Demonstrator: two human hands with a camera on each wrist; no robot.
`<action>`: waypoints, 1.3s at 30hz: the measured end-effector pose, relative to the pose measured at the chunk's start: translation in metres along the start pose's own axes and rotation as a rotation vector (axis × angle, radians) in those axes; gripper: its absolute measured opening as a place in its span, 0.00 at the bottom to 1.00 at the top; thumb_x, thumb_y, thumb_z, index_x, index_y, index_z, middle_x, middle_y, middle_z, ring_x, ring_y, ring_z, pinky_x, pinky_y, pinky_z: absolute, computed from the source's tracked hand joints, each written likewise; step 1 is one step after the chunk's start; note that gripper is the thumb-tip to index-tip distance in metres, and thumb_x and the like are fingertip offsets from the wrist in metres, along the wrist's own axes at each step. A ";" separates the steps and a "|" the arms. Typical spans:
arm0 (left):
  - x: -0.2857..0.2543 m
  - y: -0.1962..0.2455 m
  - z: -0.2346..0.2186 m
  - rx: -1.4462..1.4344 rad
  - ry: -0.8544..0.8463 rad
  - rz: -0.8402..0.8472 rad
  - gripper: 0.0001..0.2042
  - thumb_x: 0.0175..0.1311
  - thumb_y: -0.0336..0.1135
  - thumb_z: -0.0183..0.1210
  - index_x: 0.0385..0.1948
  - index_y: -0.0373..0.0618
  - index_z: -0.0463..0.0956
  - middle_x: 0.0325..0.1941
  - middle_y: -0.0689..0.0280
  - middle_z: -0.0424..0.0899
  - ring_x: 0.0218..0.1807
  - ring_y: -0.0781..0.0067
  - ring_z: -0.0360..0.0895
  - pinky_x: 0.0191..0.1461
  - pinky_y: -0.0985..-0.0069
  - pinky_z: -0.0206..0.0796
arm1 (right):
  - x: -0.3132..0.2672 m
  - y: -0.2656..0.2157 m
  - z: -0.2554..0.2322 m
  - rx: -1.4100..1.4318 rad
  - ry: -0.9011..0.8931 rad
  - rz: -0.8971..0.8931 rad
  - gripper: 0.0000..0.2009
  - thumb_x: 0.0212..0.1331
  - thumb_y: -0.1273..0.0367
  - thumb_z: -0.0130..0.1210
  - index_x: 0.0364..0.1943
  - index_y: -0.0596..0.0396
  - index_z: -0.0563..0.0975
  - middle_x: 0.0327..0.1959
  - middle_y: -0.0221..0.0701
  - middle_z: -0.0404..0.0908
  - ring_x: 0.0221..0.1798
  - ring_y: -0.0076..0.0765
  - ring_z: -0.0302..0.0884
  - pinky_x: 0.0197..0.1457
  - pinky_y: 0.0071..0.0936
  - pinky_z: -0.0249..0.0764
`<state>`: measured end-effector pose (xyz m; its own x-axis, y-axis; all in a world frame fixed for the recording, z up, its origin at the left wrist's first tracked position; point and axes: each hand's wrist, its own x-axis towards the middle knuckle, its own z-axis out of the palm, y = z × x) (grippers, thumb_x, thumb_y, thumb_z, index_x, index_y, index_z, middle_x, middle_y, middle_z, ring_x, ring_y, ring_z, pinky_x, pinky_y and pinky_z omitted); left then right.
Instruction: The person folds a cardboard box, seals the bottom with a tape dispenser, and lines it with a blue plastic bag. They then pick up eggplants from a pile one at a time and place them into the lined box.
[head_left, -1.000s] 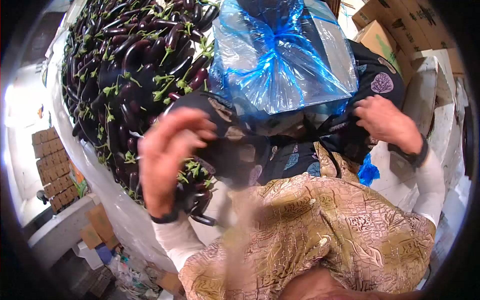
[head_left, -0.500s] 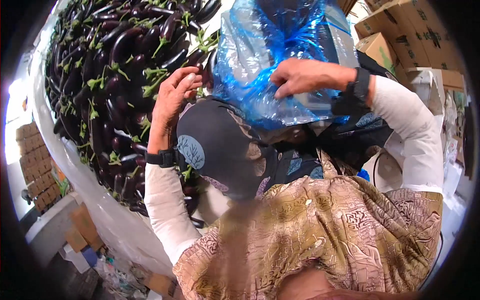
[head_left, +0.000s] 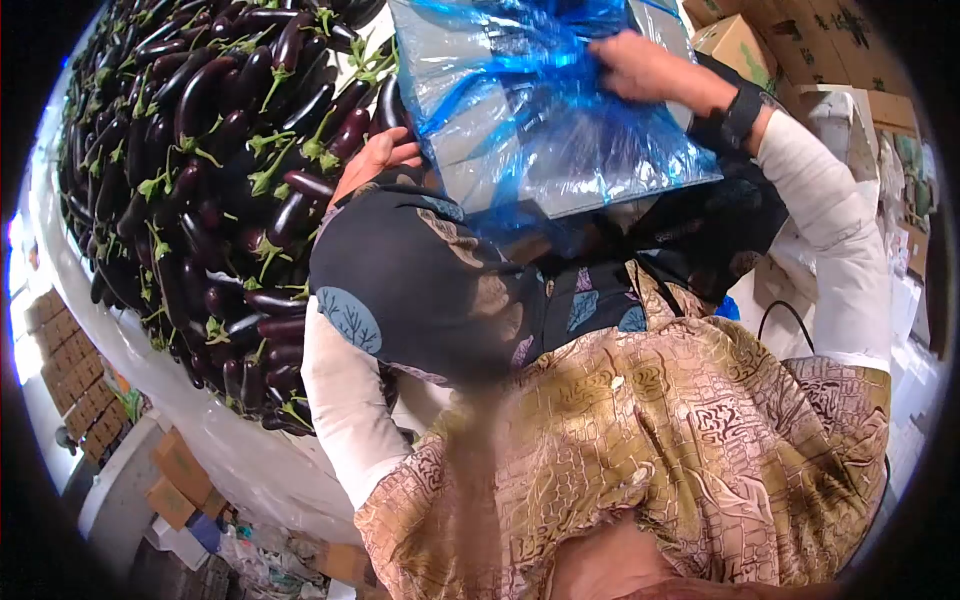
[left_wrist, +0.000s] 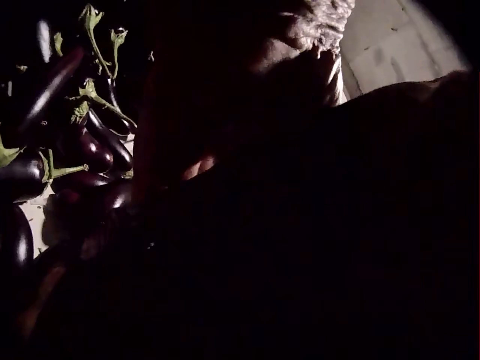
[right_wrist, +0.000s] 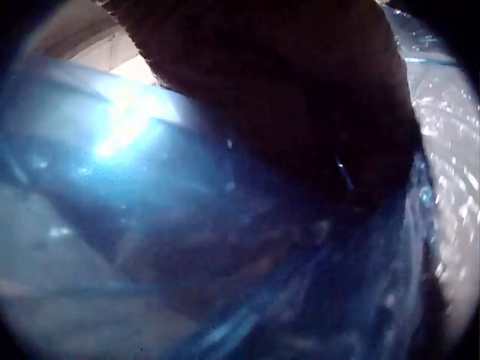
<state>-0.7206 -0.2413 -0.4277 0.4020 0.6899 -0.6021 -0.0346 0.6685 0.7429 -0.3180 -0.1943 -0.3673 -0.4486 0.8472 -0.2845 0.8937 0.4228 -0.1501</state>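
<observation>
From where I stand, the work in hand looks to be settling the blue plastic bag (head_left: pixel 520 130) around the pale box (head_left: pixel 448 85), with its loose film drawn together over the top. The box is in front of the person's body, between the two hands, its near edge close to the dark patterned cloth (head_left: pixel 420 265) over the knee. The right hand (head_left: pixel 645 68) is over the top of it, knuckles upward and fingers bent down at the crumpled film — whether they have actually pinched any of it, I cannot tell, as the tips are lost in the blur and glare. The left hand (head_left: pixel 376 162) is beside the box's other side, fingers loosely spread and nothing seen in them; I can't make out whether the tips touch the plastic. Outward of that hand lies the big heap of eggplants (head_left: pixel 205 100), with some just beside it.

As I judge it, the next move calls for the right hand to get a sure hold on the gathered film, and for the left to steady the box's flank so it doesn't slide on the pull. A gentle draw would suit it better than a tug — film that thin could tear at the box's corner
</observation>
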 end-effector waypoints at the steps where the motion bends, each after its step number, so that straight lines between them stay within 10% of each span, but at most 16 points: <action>1: -0.002 0.002 -0.001 0.004 0.002 0.009 0.38 0.66 0.59 0.52 0.67 0.37 0.56 0.65 0.51 0.68 0.64 0.59 0.68 0.65 0.63 0.62 | -0.008 -0.018 -0.007 -0.031 -0.155 0.042 0.14 0.47 0.73 0.56 0.41 0.59 0.77 0.39 0.49 0.81 0.44 0.59 0.79 0.47 0.48 0.76; 12: 0.006 0.071 0.008 0.250 0.073 0.146 0.35 0.63 0.59 0.55 0.62 0.39 0.64 0.56 0.57 0.76 0.54 0.70 0.75 0.55 0.75 0.66 | -0.012 -0.073 -0.066 -0.104 -0.339 -0.194 0.23 0.47 0.59 0.67 0.44 0.57 0.76 0.40 0.44 0.79 0.45 0.53 0.78 0.45 0.42 0.76; 15: 0.034 0.079 0.014 0.314 0.029 0.110 0.39 0.62 0.53 0.59 0.68 0.40 0.53 0.60 0.55 0.72 0.52 0.71 0.74 0.52 0.78 0.67 | 0.000 -0.067 -0.017 -0.018 -0.267 -0.432 0.29 0.45 0.55 0.68 0.50 0.56 0.75 0.43 0.46 0.78 0.50 0.55 0.75 0.52 0.44 0.73; 21: 0.058 0.106 0.068 0.520 -0.008 0.377 0.43 0.52 0.42 0.67 0.68 0.34 0.51 0.55 0.54 0.76 0.48 0.71 0.74 0.47 0.76 0.67 | 0.034 -0.068 0.056 0.352 -0.625 -0.310 0.28 0.42 0.54 0.69 0.49 0.54 0.79 0.46 0.45 0.80 0.49 0.54 0.78 0.50 0.44 0.74; 25: 0.070 0.104 0.062 0.423 -0.081 0.206 0.38 0.52 0.39 0.66 0.64 0.36 0.57 0.45 0.59 0.78 0.39 0.72 0.76 0.39 0.76 0.70 | 0.026 -0.068 0.106 0.381 -0.393 -0.381 0.13 0.44 0.66 0.59 0.34 0.56 0.82 0.39 0.45 0.82 0.46 0.51 0.80 0.46 0.43 0.76; 27: 0.074 0.093 0.069 0.344 -0.050 0.379 0.37 0.52 0.38 0.67 0.64 0.41 0.58 0.41 0.64 0.79 0.27 0.81 0.72 0.22 0.83 0.64 | 0.018 -0.083 0.097 0.245 -0.285 -0.349 0.08 0.50 0.69 0.54 0.32 0.55 0.82 0.40 0.45 0.82 0.46 0.49 0.80 0.46 0.43 0.76; 30: 0.064 0.106 0.074 0.433 -0.016 0.333 0.38 0.52 0.37 0.68 0.65 0.41 0.58 0.39 0.66 0.78 0.28 0.83 0.71 0.25 0.85 0.63 | 0.004 -0.083 0.105 0.334 -0.218 -0.495 0.09 0.53 0.69 0.51 0.30 0.54 0.82 0.35 0.42 0.83 0.42 0.49 0.81 0.44 0.42 0.77; 33: 0.057 0.112 0.079 0.495 0.007 0.281 0.39 0.51 0.36 0.68 0.66 0.41 0.57 0.38 0.67 0.78 0.27 0.84 0.70 0.25 0.86 0.61 | -0.002 -0.083 0.055 0.551 -0.291 -0.473 0.09 0.49 0.67 0.54 0.29 0.55 0.83 0.32 0.41 0.83 0.39 0.49 0.82 0.41 0.44 0.76; 39: 0.046 0.117 0.092 0.406 0.087 0.158 0.41 0.49 0.38 0.69 0.66 0.36 0.56 0.31 0.69 0.75 0.22 0.85 0.65 0.21 0.84 0.59 | 0.008 -0.073 -0.036 0.029 -0.455 -0.355 0.10 0.47 0.66 0.59 0.27 0.59 0.82 0.30 0.45 0.83 0.37 0.54 0.82 0.37 0.44 0.78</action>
<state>-0.6218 -0.1569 -0.3418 0.3411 0.8073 -0.4816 0.2799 0.4019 0.8719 -0.3869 -0.2071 -0.3244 -0.6843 0.4290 -0.5897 0.6904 0.6413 -0.3347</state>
